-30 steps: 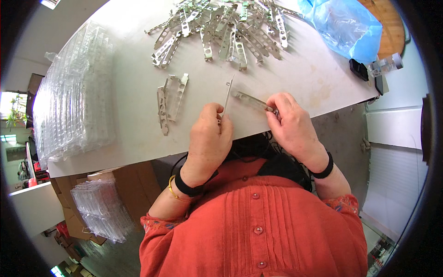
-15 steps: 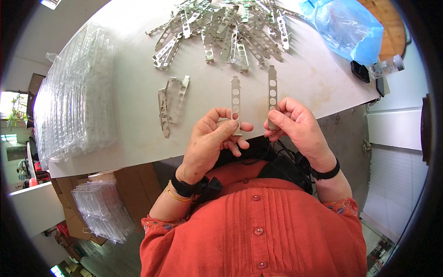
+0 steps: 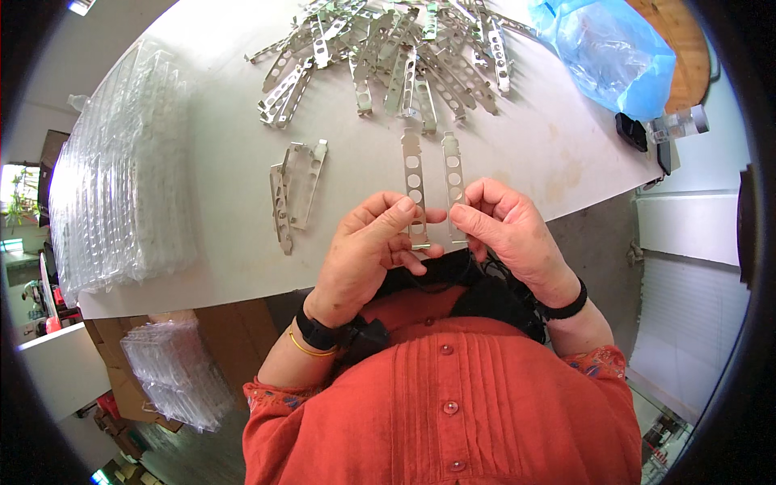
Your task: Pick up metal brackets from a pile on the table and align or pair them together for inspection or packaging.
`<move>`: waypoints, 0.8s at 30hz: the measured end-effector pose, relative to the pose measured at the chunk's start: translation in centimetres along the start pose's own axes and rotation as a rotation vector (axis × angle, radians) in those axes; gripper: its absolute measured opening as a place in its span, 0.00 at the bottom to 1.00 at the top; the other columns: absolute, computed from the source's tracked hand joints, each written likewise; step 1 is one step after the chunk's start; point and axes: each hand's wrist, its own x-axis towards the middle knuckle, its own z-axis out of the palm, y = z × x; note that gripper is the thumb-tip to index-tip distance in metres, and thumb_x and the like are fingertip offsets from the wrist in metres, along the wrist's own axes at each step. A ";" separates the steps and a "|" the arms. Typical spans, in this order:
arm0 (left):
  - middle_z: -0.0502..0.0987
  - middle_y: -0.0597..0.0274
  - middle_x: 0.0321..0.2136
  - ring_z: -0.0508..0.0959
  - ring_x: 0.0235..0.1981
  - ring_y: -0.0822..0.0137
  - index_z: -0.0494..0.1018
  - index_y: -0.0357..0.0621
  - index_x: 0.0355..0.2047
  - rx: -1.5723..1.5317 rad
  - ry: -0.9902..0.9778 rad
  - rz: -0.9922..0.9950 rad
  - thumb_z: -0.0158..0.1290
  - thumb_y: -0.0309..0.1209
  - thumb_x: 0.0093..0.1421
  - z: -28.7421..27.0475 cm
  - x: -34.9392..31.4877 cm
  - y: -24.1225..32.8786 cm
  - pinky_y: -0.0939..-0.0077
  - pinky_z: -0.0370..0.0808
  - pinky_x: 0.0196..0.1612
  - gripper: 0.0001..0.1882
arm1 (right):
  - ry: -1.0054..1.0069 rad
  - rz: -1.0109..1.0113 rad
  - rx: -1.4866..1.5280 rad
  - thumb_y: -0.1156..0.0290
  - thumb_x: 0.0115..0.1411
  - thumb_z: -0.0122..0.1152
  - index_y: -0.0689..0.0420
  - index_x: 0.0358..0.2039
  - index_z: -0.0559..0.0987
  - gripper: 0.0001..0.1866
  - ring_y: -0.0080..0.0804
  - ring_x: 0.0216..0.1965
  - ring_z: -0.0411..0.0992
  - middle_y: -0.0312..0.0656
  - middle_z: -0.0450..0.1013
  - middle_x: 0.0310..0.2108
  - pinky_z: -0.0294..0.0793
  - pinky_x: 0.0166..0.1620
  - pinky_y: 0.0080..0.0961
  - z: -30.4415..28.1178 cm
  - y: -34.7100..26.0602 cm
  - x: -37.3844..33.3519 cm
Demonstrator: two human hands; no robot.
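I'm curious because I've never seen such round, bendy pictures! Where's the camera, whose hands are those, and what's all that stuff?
There's no robot here, just a person in a red shirt. The camera is worn on their head and looks down; its very wide lens makes straight edges look bent.

The left hand holds one metal strip with round holes, and the right hand holds a second metal strip. The strips stand side by side with a gap between them.

On the pale table there's a big messy pile of metal strips, with a few more lying apart on the left. At the far left are stacked clear plastic pieces, and at the upper right a blue plastic bag.
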 end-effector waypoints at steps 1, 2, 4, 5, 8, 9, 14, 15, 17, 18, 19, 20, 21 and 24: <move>0.81 0.50 0.48 0.85 0.38 0.64 0.72 0.42 0.45 -0.048 -0.002 -0.030 0.50 0.37 0.72 -0.2 0.1 0.0 0.77 0.82 0.32 0.11 | 0.003 0.007 0.020 0.64 0.68 0.62 0.56 0.36 0.77 0.09 0.12 0.25 0.68 0.27 0.71 0.25 0.69 0.26 0.13 0.1 0.0 0.0; 0.81 0.50 0.48 0.85 0.38 0.64 0.72 0.42 0.45 -0.052 -0.001 -0.033 0.50 0.37 0.72 -0.2 0.2 0.1 0.77 0.82 0.32 0.11 | 0.004 0.012 0.019 0.64 0.68 0.62 0.56 0.36 0.77 0.09 0.12 0.25 0.68 0.27 0.71 0.25 0.69 0.26 0.13 0.0 0.0 0.2; 0.81 0.50 0.46 0.84 0.40 0.63 0.73 0.44 0.43 -0.041 0.018 -0.031 0.48 0.36 0.73 -0.2 0.5 0.3 0.72 0.82 0.34 0.10 | -0.019 0.027 0.028 0.64 0.68 0.63 0.56 0.36 0.77 0.09 0.12 0.25 0.69 0.27 0.71 0.26 0.71 0.26 0.13 -0.2 0.0 0.6; 0.81 0.50 0.46 0.84 0.40 0.63 0.73 0.44 0.43 -0.044 0.018 -0.034 0.48 0.36 0.73 -0.5 0.7 0.0 0.72 0.82 0.34 0.10 | -0.017 0.031 0.027 0.64 0.68 0.63 0.56 0.36 0.77 0.09 0.12 0.25 0.69 0.27 0.71 0.26 0.71 0.26 0.13 -0.2 -0.1 0.6; 0.81 0.58 0.41 0.82 0.38 0.68 0.74 0.45 0.43 -0.024 -0.005 0.030 0.49 0.36 0.72 -1.2 1.3 -0.8 0.72 0.81 0.36 0.09 | -0.022 0.012 0.018 0.64 0.67 0.63 0.56 0.36 0.77 0.10 0.12 0.25 0.69 0.28 0.72 0.26 0.71 0.26 0.13 -0.2 -0.2 0.8; 0.80 0.61 0.39 0.81 0.37 0.71 0.75 0.45 0.42 -0.019 -0.017 0.014 0.50 0.36 0.72 -1.4 1.3 -0.8 0.72 0.80 0.36 0.09 | -0.034 0.005 0.031 0.64 0.67 0.63 0.56 0.36 0.77 0.10 0.12 0.25 0.69 0.28 0.72 0.26 0.71 0.26 0.13 -0.2 -0.1 0.8; 0.79 0.66 0.35 0.78 0.33 0.76 0.76 0.46 0.41 -0.068 -0.044 -0.020 0.51 0.36 0.71 -1.7 1.4 -0.7 0.73 0.79 0.37 0.08 | -0.051 0.008 0.045 0.64 0.67 0.64 0.56 0.36 0.76 0.10 0.12 0.25 0.69 0.27 0.72 0.26 0.71 0.26 0.13 0.1 0.0 1.0; 0.79 0.66 0.34 0.78 0.33 0.75 0.76 0.46 0.41 -0.080 -0.034 -0.036 0.52 0.36 0.71 -1.7 1.3 -0.6 0.73 0.79 0.38 0.08 | -0.057 0.004 0.038 0.64 0.67 0.63 0.56 0.36 0.76 0.09 0.12 0.24 0.69 0.27 0.72 0.27 0.70 0.26 0.13 0.1 0.1 1.0; 0.79 0.66 0.34 0.79 0.33 0.75 0.76 0.46 0.41 -0.095 -0.022 -0.051 0.52 0.36 0.71 -1.6 1.3 -0.4 0.72 0.79 0.38 0.08 | -0.065 0.001 0.030 0.64 0.67 0.63 0.56 0.36 0.76 0.09 0.12 0.24 0.69 0.27 0.72 0.27 0.70 0.26 0.12 0.3 0.1 1.0; 0.78 0.66 0.33 0.77 0.32 0.76 0.76 0.44 0.41 -0.106 -0.007 -0.052 0.52 0.36 0.71 -1.3 1.2 -0.3 0.73 0.79 0.39 0.09 | -0.071 0.011 0.031 0.64 0.68 0.63 0.56 0.36 0.76 0.09 0.11 0.24 0.69 0.27 0.72 0.27 0.70 0.26 0.12 0.4 0.0 1.0; 0.78 0.67 0.32 0.75 0.30 0.78 0.76 0.43 0.40 -0.117 0.010 -0.052 0.52 0.36 0.71 -1.1 1.2 -0.3 0.75 0.79 0.39 0.10 | -0.079 0.020 0.031 0.65 0.68 0.63 0.56 0.36 0.76 0.09 0.11 0.24 0.68 0.27 0.71 0.27 0.70 0.26 0.12 0.5 -0.1 1.0; 0.78 0.67 0.32 0.75 0.30 0.78 0.76 0.43 0.40 -0.119 0.012 -0.049 0.52 0.36 0.71 -1.1 1.3 -0.2 0.75 0.79 0.39 0.10 | -0.083 0.021 0.029 0.65 0.68 0.63 0.56 0.36 0.76 0.09 0.11 0.24 0.68 0.27 0.71 0.27 0.70 0.26 0.12 0.6 -0.2 1.0; 0.78 0.67 0.32 0.75 0.31 0.78 0.76 0.42 0.40 -0.118 -0.002 -0.056 0.53 0.36 0.71 -1.2 1.3 -0.2 0.75 0.79 0.39 0.10 | -0.080 0.015 0.034 0.65 0.68 0.63 0.56 0.36 0.76 0.09 0.11 0.24 0.68 0.27 0.71 0.27 0.70 0.26 0.12 0.8 -0.3 1.0; 0.78 0.67 0.32 0.75 0.31 0.77 0.76 0.42 0.40 -0.122 -0.018 -0.054 0.53 0.36 0.71 -1.3 1.3 -0.3 0.75 0.78 0.39 0.10 | -0.076 0.003 0.029 0.65 0.68 0.63 0.56 0.36 0.76 0.09 0.11 0.24 0.68 0.27 0.71 0.27 0.70 0.26 0.12 0.9 -0.2 1.1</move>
